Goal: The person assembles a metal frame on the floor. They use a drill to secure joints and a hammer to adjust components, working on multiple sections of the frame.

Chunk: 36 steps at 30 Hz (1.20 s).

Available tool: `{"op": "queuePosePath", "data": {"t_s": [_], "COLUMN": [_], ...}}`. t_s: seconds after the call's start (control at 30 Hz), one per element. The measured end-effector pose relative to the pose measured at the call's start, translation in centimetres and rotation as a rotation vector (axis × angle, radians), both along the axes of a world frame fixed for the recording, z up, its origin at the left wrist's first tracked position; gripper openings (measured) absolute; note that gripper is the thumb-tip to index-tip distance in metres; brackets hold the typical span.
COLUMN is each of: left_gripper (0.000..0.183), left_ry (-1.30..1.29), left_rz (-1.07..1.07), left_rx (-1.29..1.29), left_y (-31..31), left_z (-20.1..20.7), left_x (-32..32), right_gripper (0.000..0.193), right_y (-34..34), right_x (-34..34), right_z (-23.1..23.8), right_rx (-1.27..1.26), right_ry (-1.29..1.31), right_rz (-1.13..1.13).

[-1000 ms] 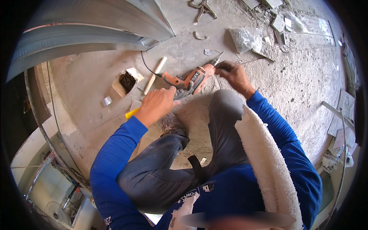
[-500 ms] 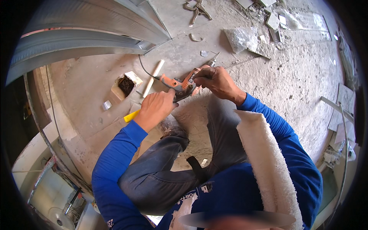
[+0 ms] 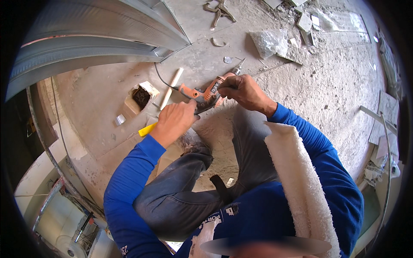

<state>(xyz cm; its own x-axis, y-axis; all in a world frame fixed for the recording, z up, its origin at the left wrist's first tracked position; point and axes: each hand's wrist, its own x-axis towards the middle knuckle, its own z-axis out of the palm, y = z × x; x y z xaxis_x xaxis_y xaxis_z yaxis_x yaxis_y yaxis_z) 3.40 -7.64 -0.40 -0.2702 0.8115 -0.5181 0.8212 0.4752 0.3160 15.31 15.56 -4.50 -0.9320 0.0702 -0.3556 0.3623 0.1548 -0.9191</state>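
One orange drill (image 3: 212, 89), right of the open box (image 3: 142, 96). Your left hand (image 3: 177, 121), nearer you than the box, curls against the drill, its hold impossible to tell; your right hand (image 3: 244, 92), farther right of the box, has curled fingers, any grip indiscernible.

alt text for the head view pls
A person's left hand is at the rear of an orange drill, the right hand over its body. On the dusty floor are an open box, a pale stick and a plastic bag.

Drill (image 3: 210, 91) part-hidden by right hand (image 3: 247, 93); metal channels (image 3: 99, 26) cut off.
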Motion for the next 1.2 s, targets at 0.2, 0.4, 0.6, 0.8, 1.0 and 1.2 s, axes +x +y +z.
{"op": "queuePosePath", "data": {"t_s": [0.2, 0.4, 0.6, 0.8, 1.0, 1.2], "left_gripper": [0.034, 0.035, 0.032, 0.038, 0.046, 0.048], "left_ry": [0.016, 0.006, -0.005, -0.082, -0.091, -0.397], "left_rz": [-0.012, -0.01, 0.009, 0.152, 0.431, 0.686], "left_rx": [0.026, 0.028, 0.002, -0.069, 0.211, 0.397], "left_y": [0.2, 0.5, 1.1, 1.3, 2.5, 4.1], "left_z": [0.1, 0.3, 0.5, 0.0, -2.2, -1.0], "left_x": [-0.1, 0.0, 0.0, 0.0, -0.4, -1.4], "right_gripper": [0.021, 0.022, 0.018, 0.02, 0.066, 0.048], "right_y": [0.0, 0.2, -0.3, -0.9, -5.9, -6.3], "right_x": [0.1, 0.3, -0.5, -0.6, -1.5, -3.0], "right_z": [-0.3, -0.5, -0.5, -3.9, -7.5, -7.8], "right_rx": [0.003, 0.004, 0.186, 0.136, -0.659, -0.55], "right_ry": [0.02, 0.015, 0.237, 0.319, 0.012, 0.133], "right_rz": [-0.023, -0.015, 0.102, 0.031, -0.521, -0.383]}}
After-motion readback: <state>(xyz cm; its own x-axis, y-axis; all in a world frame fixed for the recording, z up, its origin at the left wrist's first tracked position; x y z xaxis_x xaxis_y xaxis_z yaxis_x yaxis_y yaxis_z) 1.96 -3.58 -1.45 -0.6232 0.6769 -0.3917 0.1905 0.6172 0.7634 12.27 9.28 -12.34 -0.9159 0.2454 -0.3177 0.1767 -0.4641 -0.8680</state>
